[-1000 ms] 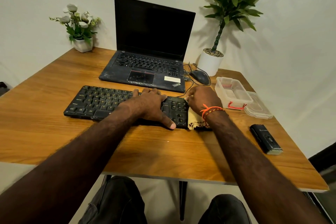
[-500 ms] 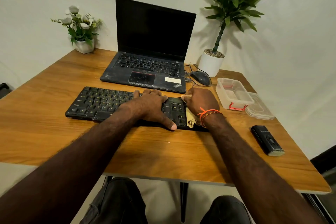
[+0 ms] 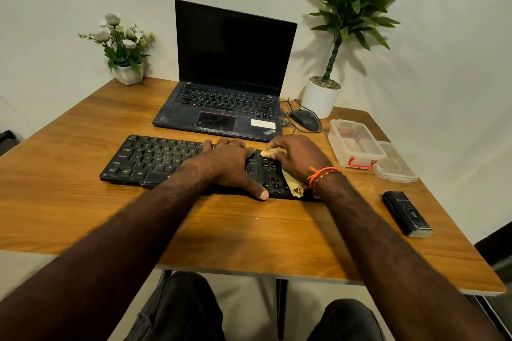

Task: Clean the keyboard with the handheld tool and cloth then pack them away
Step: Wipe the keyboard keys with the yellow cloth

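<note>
Wooden desk point(image 3: 83, 188) pushed into a white corner, pretty ordinary setup; a laptop point(image 3: 230, 75) is sitting open at the back with its screen dark, a mouse point(image 3: 304, 119) is lying just beside it on the right, and two potted plants are standing against the wall, a flower pot point(image 3: 123, 48) on the left and a taller plant point(image 3: 346, 22) on the right.

Keyboard point(image 3: 155, 160) is lying flat in front of the laptop; the left hand point(image 3: 227, 166) is resting palm down on its middle, fingers lying together over the keys and the thumb sticking out along the near edge. The right hand point(image 3: 299, 158) is pressing a yellow cloth point(image 3: 293, 183) onto the right end of the keyboard; fingers are curled down over the cloth, a bit of it is poking out by the fingertips and the rest is trailing out under the wrist, which is wearing an orange band point(image 3: 322, 174).

Off to the right a clear box point(image 3: 354, 144) is sitting open with its lid point(image 3: 396, 163) lying beside it, touching; the black tool point(image 3: 406, 213) is lying on the desk nearer the front edge, well apart from both hands.
</note>
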